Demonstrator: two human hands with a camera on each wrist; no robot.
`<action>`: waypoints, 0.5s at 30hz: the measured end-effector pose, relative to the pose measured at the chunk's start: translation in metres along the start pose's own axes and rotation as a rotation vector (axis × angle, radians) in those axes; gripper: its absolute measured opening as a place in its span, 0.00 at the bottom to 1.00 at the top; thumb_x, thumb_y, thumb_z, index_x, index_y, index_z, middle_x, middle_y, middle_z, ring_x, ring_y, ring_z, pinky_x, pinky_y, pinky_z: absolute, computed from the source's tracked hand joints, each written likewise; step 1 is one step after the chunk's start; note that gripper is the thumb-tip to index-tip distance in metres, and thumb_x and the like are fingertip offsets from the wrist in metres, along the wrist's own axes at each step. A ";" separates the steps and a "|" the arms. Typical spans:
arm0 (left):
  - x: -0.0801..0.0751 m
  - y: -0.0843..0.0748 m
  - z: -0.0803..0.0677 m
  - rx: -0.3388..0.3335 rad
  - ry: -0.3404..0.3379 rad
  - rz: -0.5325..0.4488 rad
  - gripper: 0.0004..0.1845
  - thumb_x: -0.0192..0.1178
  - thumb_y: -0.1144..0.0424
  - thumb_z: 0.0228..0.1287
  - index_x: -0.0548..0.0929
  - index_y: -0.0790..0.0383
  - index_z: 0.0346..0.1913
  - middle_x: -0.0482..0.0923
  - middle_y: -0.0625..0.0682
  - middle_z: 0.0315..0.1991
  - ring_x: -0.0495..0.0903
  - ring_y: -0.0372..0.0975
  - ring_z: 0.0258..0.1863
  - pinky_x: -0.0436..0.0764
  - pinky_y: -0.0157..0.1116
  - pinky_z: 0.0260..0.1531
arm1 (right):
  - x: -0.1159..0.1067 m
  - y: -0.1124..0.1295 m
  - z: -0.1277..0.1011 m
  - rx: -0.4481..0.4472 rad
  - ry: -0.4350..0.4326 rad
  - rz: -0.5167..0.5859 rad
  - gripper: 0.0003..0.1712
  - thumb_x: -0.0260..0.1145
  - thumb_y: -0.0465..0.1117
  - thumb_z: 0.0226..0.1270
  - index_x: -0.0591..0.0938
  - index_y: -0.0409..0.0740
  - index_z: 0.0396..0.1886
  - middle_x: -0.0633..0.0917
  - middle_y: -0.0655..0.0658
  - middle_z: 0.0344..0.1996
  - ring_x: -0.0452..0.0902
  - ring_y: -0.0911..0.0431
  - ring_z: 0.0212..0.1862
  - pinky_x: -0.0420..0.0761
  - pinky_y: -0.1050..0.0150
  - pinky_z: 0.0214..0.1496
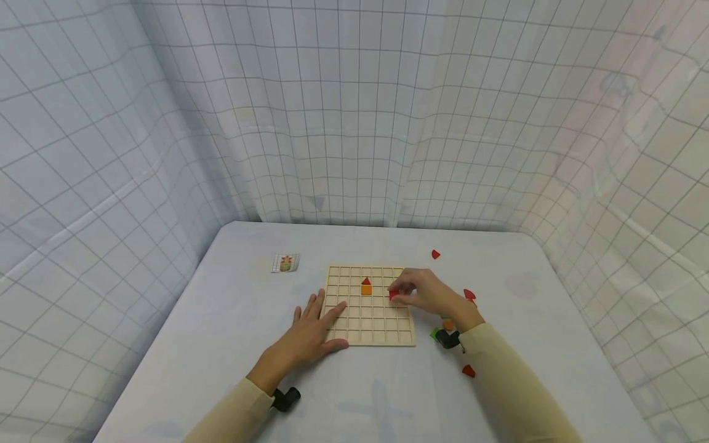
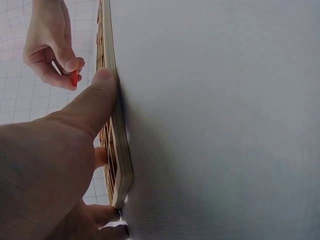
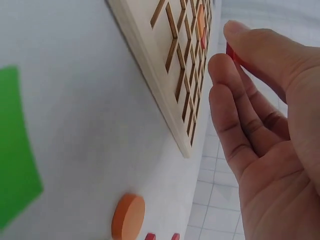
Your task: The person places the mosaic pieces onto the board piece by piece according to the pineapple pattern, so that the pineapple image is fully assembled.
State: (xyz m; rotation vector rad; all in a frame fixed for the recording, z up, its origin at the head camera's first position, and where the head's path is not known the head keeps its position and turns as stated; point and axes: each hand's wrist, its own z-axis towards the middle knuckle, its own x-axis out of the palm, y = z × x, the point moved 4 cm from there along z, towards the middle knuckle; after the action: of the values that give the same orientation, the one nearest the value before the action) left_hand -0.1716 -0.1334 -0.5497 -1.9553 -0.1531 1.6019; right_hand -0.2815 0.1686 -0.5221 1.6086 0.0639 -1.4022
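Observation:
A wooden grid board (image 1: 371, 336) lies on the white table, with a red triangle (image 1: 366, 281) and an orange square (image 1: 367, 290) in cells near its middle. My left hand (image 1: 310, 335) rests spread over the board's left side, its thumb along the near edge. In the left wrist view that thumb (image 2: 95, 102) presses on the rim. My right hand (image 1: 423, 290) pinches a small red piece (image 1: 394, 295) between thumb and fingertips, above the board's right side. Most of that piece is hidden by the fingers in the right wrist view.
A small picture card (image 1: 285, 263) lies behind the board to the left. Right of the board, under and around the right forearm, are a green piece (image 1: 434, 333), an orange disc (image 1: 448, 324) and several red pieces (image 1: 468, 370). Another red piece (image 1: 435, 254) lies farther back.

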 end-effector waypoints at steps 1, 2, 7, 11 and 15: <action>0.000 0.000 0.000 -0.009 0.005 0.002 0.49 0.75 0.40 0.80 0.67 0.54 0.93 0.40 0.77 0.96 0.44 0.74 0.96 0.49 0.83 0.88 | 0.001 0.000 0.002 -0.001 0.001 -0.003 0.16 0.84 0.42 0.77 0.96 0.43 0.60 0.94 0.52 0.48 0.87 0.65 0.45 0.91 0.66 0.53; 0.000 0.001 0.000 -0.015 0.008 0.004 0.49 0.74 0.39 0.80 0.67 0.53 0.93 0.40 0.76 0.96 0.43 0.74 0.96 0.49 0.82 0.88 | 0.002 0.000 0.005 -0.001 0.000 -0.004 0.16 0.84 0.42 0.78 0.96 0.43 0.59 0.94 0.51 0.48 0.87 0.65 0.45 0.91 0.66 0.52; 0.002 0.002 0.002 -0.025 0.007 0.018 0.50 0.74 0.37 0.79 0.67 0.51 0.94 0.40 0.75 0.96 0.44 0.72 0.96 0.49 0.82 0.89 | 0.007 0.000 0.017 -0.004 -0.003 -0.043 0.14 0.84 0.41 0.78 0.96 0.43 0.57 0.93 0.50 0.47 0.85 0.65 0.44 0.89 0.69 0.50; 0.002 0.002 0.001 -0.027 0.013 0.020 0.49 0.73 0.37 0.80 0.66 0.50 0.94 0.39 0.74 0.97 0.43 0.72 0.97 0.49 0.81 0.89 | 0.010 0.000 0.026 0.005 0.006 -0.075 0.13 0.84 0.42 0.78 0.97 0.43 0.56 0.92 0.50 0.45 0.82 0.65 0.42 0.87 0.70 0.48; 0.001 0.001 0.000 -0.026 0.012 0.015 0.49 0.74 0.38 0.80 0.67 0.52 0.93 0.41 0.75 0.96 0.44 0.73 0.96 0.50 0.82 0.88 | 0.011 0.002 0.033 0.037 0.029 -0.093 0.12 0.83 0.43 0.79 0.97 0.43 0.56 0.92 0.49 0.45 0.80 0.64 0.42 0.85 0.69 0.47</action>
State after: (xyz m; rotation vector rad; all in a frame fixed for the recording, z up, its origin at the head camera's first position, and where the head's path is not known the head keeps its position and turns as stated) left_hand -0.1718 -0.1338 -0.5514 -1.9904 -0.1557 1.6051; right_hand -0.3008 0.1402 -0.5255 1.6756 0.1322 -1.4583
